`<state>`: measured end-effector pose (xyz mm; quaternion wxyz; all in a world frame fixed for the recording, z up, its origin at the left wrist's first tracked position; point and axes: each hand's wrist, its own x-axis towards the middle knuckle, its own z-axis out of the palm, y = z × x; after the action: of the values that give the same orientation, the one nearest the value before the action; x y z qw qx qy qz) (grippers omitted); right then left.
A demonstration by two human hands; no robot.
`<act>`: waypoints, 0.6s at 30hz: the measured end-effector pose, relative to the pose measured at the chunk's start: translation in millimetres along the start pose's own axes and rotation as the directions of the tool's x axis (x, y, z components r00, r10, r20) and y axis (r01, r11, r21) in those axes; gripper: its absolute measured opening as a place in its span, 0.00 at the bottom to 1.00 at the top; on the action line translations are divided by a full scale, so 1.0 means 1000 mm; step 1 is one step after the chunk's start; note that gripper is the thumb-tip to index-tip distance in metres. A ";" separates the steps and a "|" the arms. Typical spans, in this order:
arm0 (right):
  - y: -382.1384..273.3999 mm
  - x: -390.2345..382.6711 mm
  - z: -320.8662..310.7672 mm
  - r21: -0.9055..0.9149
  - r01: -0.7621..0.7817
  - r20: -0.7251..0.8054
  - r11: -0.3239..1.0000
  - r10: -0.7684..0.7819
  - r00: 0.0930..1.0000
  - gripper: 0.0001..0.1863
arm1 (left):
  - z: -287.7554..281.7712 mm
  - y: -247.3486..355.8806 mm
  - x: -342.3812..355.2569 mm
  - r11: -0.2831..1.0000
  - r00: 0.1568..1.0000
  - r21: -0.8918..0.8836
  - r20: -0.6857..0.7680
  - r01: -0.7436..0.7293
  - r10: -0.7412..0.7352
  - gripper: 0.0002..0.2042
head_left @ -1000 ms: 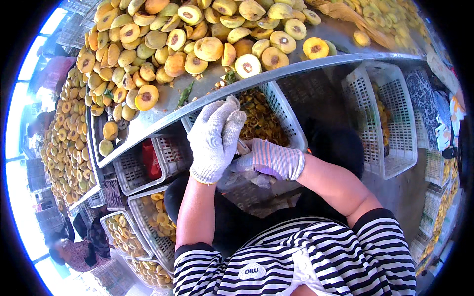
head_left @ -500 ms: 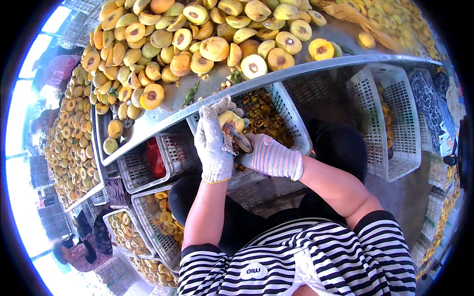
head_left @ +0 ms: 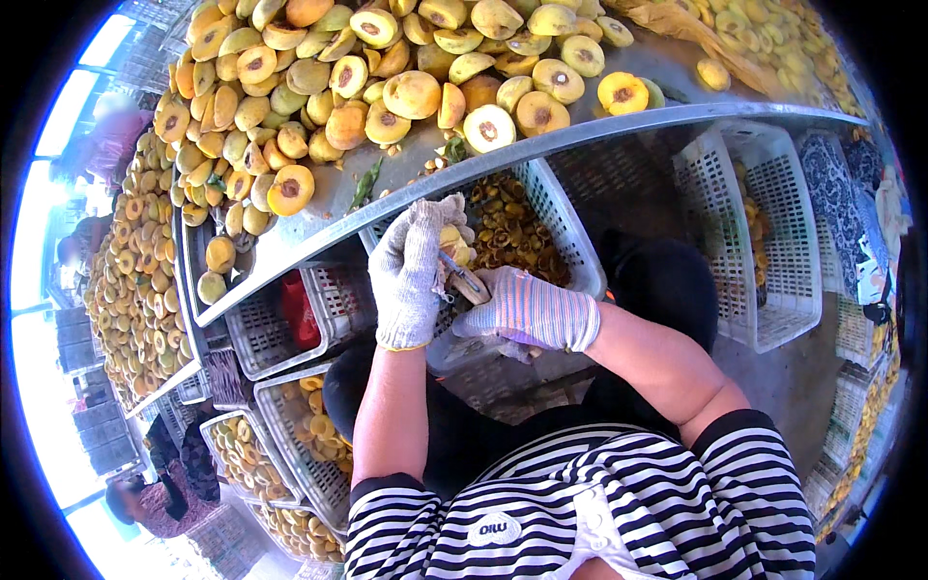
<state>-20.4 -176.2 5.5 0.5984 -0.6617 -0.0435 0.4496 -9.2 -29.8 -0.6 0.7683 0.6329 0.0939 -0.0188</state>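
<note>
In a grey-white knit glove, my left hand is closed round a yellow peach piece, which its fingers partly cover. My right hand, in a striped glove, grips a small wooden-handled knife. The knife's narrow metal end points at the peach piece; whether it cuts into the flesh I cannot tell. Both hands are just in front of the metal table edge, over a plastic crate holding brownish-yellow peels and scraps. On the table above lies a heap of halved peaches, several with stones showing.
The raised metal table rim curves across in front of me. White crates stand on the right, and a crate with a red object on the left. Fruit-filled crates are at lower left. Other people sit farther left.
Both hands have shifted slightly, the left one toward the left and down. The peach piece has turned deeper into my left fingers, and the knife now sits a little lower.
</note>
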 end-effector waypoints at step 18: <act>0.022 -0.004 -0.027 -0.033 0.046 0.101 0.998 -0.043 0.994 0.16 | -0.022 -0.005 0.033 0.861 0.969 -0.448 0.164 0.242 -0.186 0.32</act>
<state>-15.6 -205.4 -13.3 0.5935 -0.6477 -0.0961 0.4680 19.8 -5.9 -14.6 0.8945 0.4140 0.1209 -0.1176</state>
